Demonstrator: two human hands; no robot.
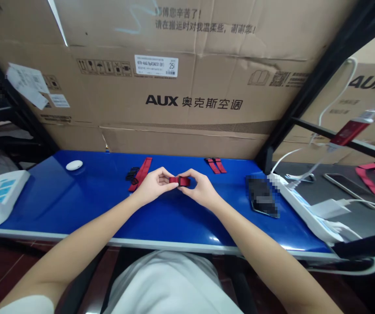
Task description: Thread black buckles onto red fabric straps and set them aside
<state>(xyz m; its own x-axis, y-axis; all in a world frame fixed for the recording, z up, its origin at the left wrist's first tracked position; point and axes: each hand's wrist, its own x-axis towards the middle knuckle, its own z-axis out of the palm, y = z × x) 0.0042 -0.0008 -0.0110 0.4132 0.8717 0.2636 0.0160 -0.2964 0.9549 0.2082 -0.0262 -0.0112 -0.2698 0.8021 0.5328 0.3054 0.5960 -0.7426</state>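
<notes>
Between my two hands, above the middle of the blue tabletop, is a short red strap (186, 181) with a small black buckle (179, 182). My left hand (156, 185) pinches the strap's left end between thumb and fingers. On its other side, my right hand (201, 188) grips the strap close to the buckle; the fingers partly hide it. Just left of my left hand lies a longer red strap (144, 170), beside a group of small black buckles (132, 173). Further back on the right, two short red straps with black ends (216, 165) lie side by side.
A large cardboard box (187, 139) stands behind the blue table (76, 205). White power strips sit left (6, 196) and right (305, 213), with cables. A dark phone (262, 196) lies at right, a white oval object (74, 165) at back left. Black frame posts flank the table.
</notes>
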